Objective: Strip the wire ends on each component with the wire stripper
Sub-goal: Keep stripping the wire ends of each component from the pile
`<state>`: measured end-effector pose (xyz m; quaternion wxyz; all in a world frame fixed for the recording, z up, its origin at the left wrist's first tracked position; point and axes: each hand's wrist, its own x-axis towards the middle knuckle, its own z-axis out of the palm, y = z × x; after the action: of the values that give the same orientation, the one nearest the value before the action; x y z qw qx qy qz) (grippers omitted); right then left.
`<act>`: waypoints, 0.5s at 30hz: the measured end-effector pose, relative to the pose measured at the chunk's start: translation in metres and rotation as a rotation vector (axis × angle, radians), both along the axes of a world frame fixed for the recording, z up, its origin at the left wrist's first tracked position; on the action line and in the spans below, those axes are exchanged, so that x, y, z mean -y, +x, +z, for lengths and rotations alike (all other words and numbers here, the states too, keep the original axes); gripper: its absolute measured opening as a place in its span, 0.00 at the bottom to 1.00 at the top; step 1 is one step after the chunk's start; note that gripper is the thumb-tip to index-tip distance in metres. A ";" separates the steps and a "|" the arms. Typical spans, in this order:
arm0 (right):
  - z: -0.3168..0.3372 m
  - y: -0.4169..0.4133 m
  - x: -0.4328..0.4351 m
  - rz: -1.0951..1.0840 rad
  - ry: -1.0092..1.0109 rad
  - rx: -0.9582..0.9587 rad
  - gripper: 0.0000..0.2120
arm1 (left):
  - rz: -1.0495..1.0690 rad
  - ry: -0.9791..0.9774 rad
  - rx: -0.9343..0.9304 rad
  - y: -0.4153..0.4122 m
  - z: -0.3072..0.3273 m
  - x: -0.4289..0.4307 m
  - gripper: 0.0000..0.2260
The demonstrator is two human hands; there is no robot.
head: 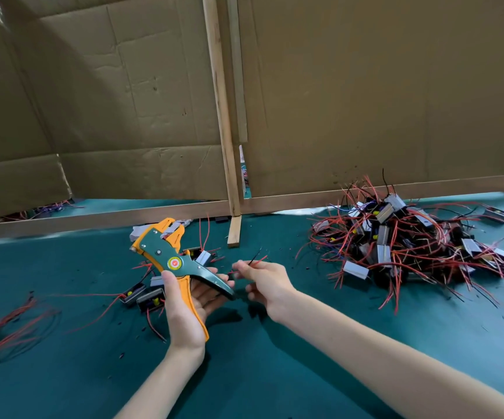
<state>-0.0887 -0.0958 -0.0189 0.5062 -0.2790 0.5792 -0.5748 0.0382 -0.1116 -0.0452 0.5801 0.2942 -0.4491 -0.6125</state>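
Left hand [178,309] clasps the stripper [166,255], thumb over its handle; right hand [267,285], at its 3 o'clock, pinches the wires [255,260]. They look thin and limp, so I'd grip near the tips.

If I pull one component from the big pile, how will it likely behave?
It probably snags: in the pile the red wires cross and tangle, so neighbours may drag along. The wires look thin and bent, so likely floppy.

1 wire stripper [169,257], 2 hands [184,309] [267,285], 1 component pile [411,246], 2 cardboard panels [108,101] [380,86]
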 end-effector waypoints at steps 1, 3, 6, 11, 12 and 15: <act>0.003 -0.004 -0.001 -0.016 -0.048 -0.001 0.08 | 0.002 -0.004 0.009 0.000 0.000 0.000 0.35; 0.008 -0.016 -0.004 -0.043 -0.147 -0.081 0.11 | 0.006 -0.014 0.020 0.000 0.001 0.000 0.35; 0.022 -0.044 -0.010 -0.090 -0.283 -0.175 0.13 | -0.002 -0.026 0.048 -0.001 0.000 -0.003 0.35; 0.037 -0.093 -0.022 -0.165 -0.440 -0.175 0.10 | -0.087 0.000 0.101 -0.005 0.001 -0.012 0.37; 0.035 -0.099 -0.025 -0.133 -0.446 -0.190 0.09 | -0.114 0.006 0.109 -0.006 0.001 -0.014 0.37; 0.020 -0.104 -0.036 0.038 -0.391 -0.253 0.10 | -0.217 0.022 0.144 -0.006 0.001 -0.018 0.37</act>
<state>-0.1931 -0.0596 0.0015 0.3767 -0.4526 0.5101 -0.6269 0.0319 -0.0935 -0.0438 0.4735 0.2935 -0.5118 -0.6540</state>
